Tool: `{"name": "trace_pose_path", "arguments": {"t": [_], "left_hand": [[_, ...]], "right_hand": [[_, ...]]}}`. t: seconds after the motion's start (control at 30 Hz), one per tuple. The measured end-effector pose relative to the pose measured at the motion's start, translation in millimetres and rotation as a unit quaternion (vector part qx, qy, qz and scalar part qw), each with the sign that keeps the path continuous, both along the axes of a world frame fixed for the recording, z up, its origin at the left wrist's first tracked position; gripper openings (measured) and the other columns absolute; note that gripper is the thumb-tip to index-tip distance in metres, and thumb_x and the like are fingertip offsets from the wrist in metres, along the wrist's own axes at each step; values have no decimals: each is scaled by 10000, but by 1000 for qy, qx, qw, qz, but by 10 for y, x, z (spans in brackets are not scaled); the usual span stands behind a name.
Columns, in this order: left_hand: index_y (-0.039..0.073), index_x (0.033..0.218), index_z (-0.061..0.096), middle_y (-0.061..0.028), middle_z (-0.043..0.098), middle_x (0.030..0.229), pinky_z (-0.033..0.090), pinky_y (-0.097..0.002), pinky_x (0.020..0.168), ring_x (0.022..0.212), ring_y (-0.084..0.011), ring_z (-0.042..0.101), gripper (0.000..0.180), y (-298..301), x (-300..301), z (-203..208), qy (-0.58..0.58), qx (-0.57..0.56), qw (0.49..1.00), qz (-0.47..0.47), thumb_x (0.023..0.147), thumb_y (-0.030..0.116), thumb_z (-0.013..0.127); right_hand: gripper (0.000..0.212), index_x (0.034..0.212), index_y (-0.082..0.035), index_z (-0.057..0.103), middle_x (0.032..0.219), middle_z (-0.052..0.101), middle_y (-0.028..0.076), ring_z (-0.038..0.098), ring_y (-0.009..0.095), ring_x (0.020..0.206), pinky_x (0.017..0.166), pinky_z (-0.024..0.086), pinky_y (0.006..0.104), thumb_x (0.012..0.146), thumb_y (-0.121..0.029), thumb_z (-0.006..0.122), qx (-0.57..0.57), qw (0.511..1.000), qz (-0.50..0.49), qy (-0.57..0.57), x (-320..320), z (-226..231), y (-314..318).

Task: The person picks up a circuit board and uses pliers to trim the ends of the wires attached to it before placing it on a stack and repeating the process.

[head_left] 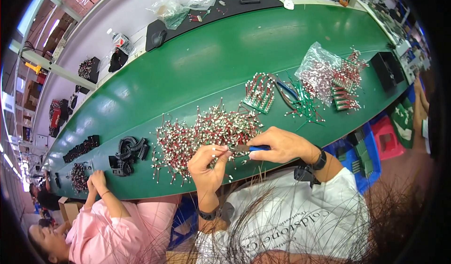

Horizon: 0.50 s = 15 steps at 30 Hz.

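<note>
My right hand (282, 145) is closed around the blue-handled pliers (258, 148), whose metal jaws point left. Close to the jaw tips, the thumb and fingers of my left hand (206, 163) pinch a small white-ended part (224, 148); its details are too small to make out. Just beyond both hands spreads a large pile of red-and-white wired connectors (202, 130) on the green table (188, 71). Farther right lies a green circuit-board panel (259, 105) with red wires standing from it. Beside the panel rests a second pair of blue-handled pliers (287, 91), next to scattered green strips (307, 105).
A clear plastic bag (315, 62) with more wired parts and a black box (387, 70) stand at the right. On the left are coiled black parts (129, 151) and a co-worker's hands (97, 181) near a small dark pile (79, 177). Blue bins (359, 170) sit below the table edge.
</note>
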<state>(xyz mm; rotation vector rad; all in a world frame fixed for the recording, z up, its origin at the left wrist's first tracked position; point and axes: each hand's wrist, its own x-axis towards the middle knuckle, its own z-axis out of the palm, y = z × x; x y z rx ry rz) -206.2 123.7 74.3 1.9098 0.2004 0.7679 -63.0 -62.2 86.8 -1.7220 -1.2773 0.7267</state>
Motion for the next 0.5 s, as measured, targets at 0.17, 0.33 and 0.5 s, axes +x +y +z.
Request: {"name": "trace_pose_path", "arguments": {"t": [0.17,0.33,0.5], "left_hand": [[-13,777,695,-94,708,796,481,-262,612,704,-162,646,143,14,-2,76,20,90,996,0,681,-80,778],[-19,757,676,-90,697,777,481,-270,609,681,-161,634,144,16,-1,85,14,89,996,-5,678,-96,768],[-10,780,670,-91,683,757,458,-273,590,666,-156,605,170,22,11,-21,-29,-7,999,-36,679,-120,751]], "right_hand": [[332,940,-15,667,709,618,195,605,374,640,611,467,433,907,-339,600,-10,1000,-1,-10,-5,-33,-26],[316,998,-8,668,759,637,195,620,364,664,619,475,416,903,-306,622,-29,999,13,-4,1,9,-27],[310,1082,-7,670,819,665,192,641,338,690,632,485,387,903,-258,639,-28,999,32,27,4,-29,-33]]}}
